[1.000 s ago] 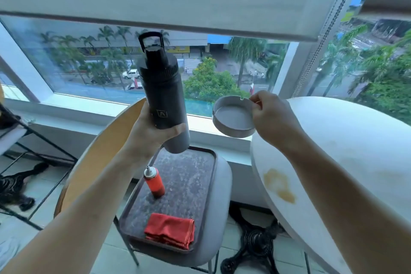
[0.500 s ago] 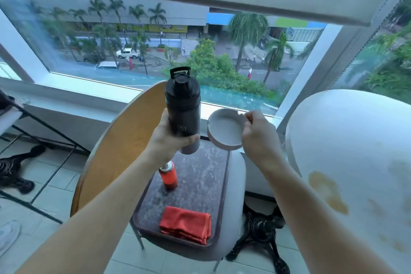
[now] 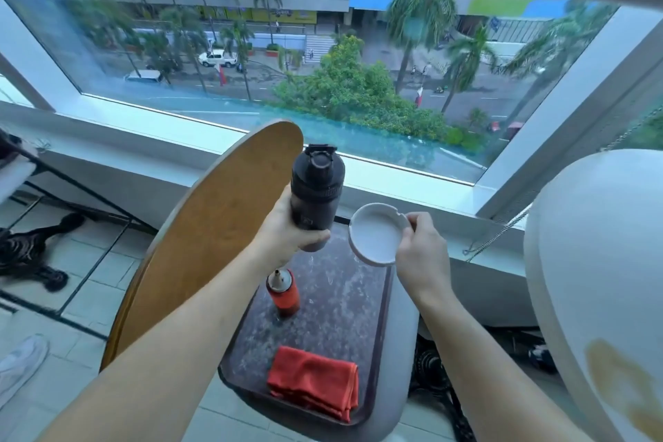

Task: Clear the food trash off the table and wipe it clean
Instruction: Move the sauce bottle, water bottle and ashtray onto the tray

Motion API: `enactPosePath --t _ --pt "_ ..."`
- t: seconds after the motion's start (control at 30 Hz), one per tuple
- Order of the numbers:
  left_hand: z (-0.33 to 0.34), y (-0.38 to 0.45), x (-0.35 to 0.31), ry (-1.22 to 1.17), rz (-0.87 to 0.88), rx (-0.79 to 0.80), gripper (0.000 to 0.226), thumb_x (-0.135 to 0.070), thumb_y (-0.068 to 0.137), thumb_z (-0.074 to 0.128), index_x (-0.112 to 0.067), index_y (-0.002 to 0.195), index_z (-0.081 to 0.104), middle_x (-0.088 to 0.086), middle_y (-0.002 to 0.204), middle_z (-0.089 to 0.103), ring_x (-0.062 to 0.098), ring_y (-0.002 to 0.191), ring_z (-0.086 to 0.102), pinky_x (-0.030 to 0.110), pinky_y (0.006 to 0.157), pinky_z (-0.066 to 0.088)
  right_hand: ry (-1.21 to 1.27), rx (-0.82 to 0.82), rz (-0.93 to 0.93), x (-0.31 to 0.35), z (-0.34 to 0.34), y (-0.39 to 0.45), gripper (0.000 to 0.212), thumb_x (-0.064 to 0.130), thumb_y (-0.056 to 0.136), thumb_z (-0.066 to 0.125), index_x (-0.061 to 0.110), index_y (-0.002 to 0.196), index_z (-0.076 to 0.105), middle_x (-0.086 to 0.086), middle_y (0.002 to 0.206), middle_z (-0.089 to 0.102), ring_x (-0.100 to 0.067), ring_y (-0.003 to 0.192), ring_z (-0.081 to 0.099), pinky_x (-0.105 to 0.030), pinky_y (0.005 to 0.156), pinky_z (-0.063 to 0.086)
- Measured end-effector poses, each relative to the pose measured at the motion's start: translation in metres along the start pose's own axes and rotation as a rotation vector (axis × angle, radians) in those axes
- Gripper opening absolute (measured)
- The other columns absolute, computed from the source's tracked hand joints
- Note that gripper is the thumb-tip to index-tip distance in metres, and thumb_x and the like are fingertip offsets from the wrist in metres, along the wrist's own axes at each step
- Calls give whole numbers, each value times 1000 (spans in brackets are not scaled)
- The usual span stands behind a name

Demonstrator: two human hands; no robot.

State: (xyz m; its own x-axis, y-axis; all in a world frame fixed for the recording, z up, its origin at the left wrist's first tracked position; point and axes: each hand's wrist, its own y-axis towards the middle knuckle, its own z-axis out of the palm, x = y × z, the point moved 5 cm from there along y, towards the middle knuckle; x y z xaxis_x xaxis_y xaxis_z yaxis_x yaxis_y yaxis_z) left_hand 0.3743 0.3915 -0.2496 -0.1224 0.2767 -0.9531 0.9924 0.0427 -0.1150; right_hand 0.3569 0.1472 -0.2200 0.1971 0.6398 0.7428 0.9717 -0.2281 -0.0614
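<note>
My left hand [image 3: 287,228] grips a black water bottle [image 3: 315,190] upright above a dark tray [image 3: 376,301] that lies on a grey chair seat. My right hand [image 3: 418,249] pinches the rim of a white ashtray [image 3: 375,235], tilted toward me, beside the bottle and over the tray's far right corner. On the tray stand a small red spray bottle [image 3: 285,292] and a folded red cloth [image 3: 315,380]. The white round table [image 3: 588,248] at the right carries brown stains [image 3: 617,373].
The chair's wooden back [image 3: 211,237] curves up at the left. A window sill [image 3: 394,172] runs behind the chair. Black iron table bases [image 3: 28,251] stand on the tiled floor at left and under the white table. A white shoe [image 3: 19,366] shows at lower left.
Both hands have come down and closer to the tray with the bottle and ashtray. The view has turned left and down, so the white table sits further right.
</note>
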Motion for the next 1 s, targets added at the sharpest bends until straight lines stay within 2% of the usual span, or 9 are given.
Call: enactPosePath --t 0.07,0.13,0.23,0.3,0.4,0.5,0.6,0.73,1.0 --pt "-1 10 10 28 -24 14 76 -3 69 89 -42 123 51 -25 106 69 -9 102 62 21 90 49 3 5 24 -9 13 7 18 16 104 40 19 113 55 -4 100 63 -26 89 55 -36 69 38" --pt "-3 19 18 48 -44 25 75 -5 69 89 -40 123 51 -25 106 68 -10 102 61 21 88 49 0 15 50 -18 26 12 18 17 104 39 21 113 54 -3 99 63 -27 89 56 -36 69 39" --pt "-3 29 29 61 -68 69 78 -6 68 89 -37 128 49 -20 113 67 -4 108 60 22 90 49 -8 43 97 -33 47 19 19 17 103 39 24 112 54 -1 101 63 -26 90 57 -38 70 44" --pt "-4 35 40 83 -79 85 77 -7 66 90 -41 124 51 -14 116 67 3 110 62 27 92 51 -2 51 116 -42 59 22 20 14 102 39 23 111 55 -3 101 63 -25 89 56 -38 72 45" --pt "-4 39 55 117 -101 80 70 -10 62 89 -45 112 54 -10 111 70 10 109 64 37 96 54 24 90 167 -55 76 23 19 13 104 38 22 109 54 -3 98 60 -18 79 52 -36 65 39" --pt "-3 42 70 131 -125 93 72 -11 63 91 -38 120 54 -10 111 70 9 108 62 30 93 52 28 134 185 -70 96 25 20 12 103 39 19 113 55 -3 101 62 -18 82 54 -31 59 37" --pt "-3 42 84 116 -172 91 70 -18 57 93 -35 115 57 -10 111 70 12 110 63 33 95 53 41 174 194 -83 115 27 23 11 102 38 22 112 55 -4 106 64 -24 90 58 -35 64 42" --pt "-4 45 99 140 -200 77 77 -38 48 93 -40 116 57 -15 113 69 14 113 63 46 100 53 23 196 208 -92 132 30 24 9 100 37 24 108 53 -4 107 62 -26 93 57 -42 76 50" --pt "-1 49 111 92 -192 99 76 -31 54 93 -32 121 58 -11 116 71 13 117 63 47 105 50 -44 207 198 -102 153 46 25 4 97 35 19 110 51 -4 111 57 -26 95 52 -35 75 38"
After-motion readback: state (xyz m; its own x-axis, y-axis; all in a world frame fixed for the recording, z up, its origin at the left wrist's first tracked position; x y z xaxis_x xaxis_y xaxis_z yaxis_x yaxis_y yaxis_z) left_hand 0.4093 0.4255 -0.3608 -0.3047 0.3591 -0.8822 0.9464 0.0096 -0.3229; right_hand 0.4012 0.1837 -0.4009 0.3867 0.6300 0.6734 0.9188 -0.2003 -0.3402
